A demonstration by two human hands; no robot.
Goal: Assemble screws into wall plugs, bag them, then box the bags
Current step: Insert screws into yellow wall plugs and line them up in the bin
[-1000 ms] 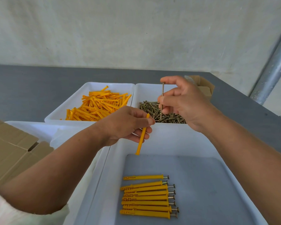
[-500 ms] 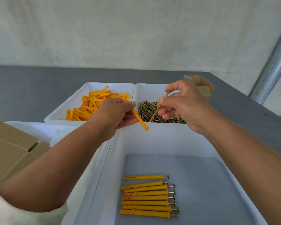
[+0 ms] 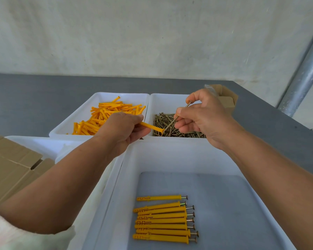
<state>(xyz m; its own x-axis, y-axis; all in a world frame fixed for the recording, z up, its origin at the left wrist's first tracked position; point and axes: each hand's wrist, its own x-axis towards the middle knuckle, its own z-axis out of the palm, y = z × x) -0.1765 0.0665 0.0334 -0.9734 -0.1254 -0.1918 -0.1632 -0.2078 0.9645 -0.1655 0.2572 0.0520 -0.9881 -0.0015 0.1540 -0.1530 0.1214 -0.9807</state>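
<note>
My left hand (image 3: 122,131) grips an orange wall plug (image 3: 153,127) that points right. My right hand (image 3: 204,116) pinches a brass screw (image 3: 177,117), slanted down-left, with its tip at the plug's open end. Both are held above the white tray of loose screws (image 3: 177,127). To its left stands a white tray of loose orange plugs (image 3: 101,117). Several assembled plugs with screws (image 3: 163,219) lie in a row in the near white tray (image 3: 163,156).
Flat cardboard boxes (image 3: 9,168) lie at the left beside another white tray (image 3: 36,143). A small open cardboard box (image 3: 226,98) sits behind my right hand. A metal post (image 3: 304,74) rises at the right of the grey table (image 3: 34,98).
My left hand lifted the plug and turned it from hanging down to pointing right. My right hand tilted the screw from upright and brought its tip to the plug's end.
</note>
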